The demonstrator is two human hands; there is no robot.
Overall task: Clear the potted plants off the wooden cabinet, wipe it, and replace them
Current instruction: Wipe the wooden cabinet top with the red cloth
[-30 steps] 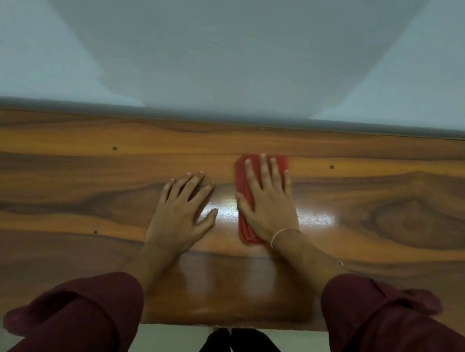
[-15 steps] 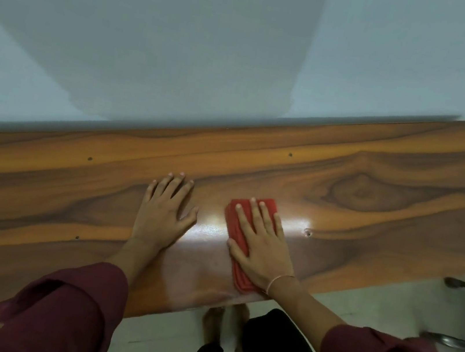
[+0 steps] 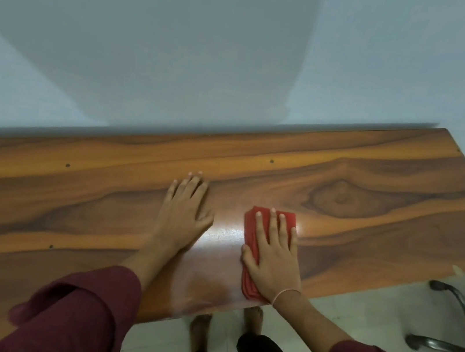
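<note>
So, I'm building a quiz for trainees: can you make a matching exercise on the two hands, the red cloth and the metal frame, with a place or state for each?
Column one
1. left hand
2. right hand
3. red cloth
4. metal frame

Column two
A. on the floor, past the right end of the wooden cabinet
B. folded, under a palm
C. flat on bare wood
D. pressing down on the cloth

Pairs: 1-C, 2-D, 3-B, 4-A
</note>
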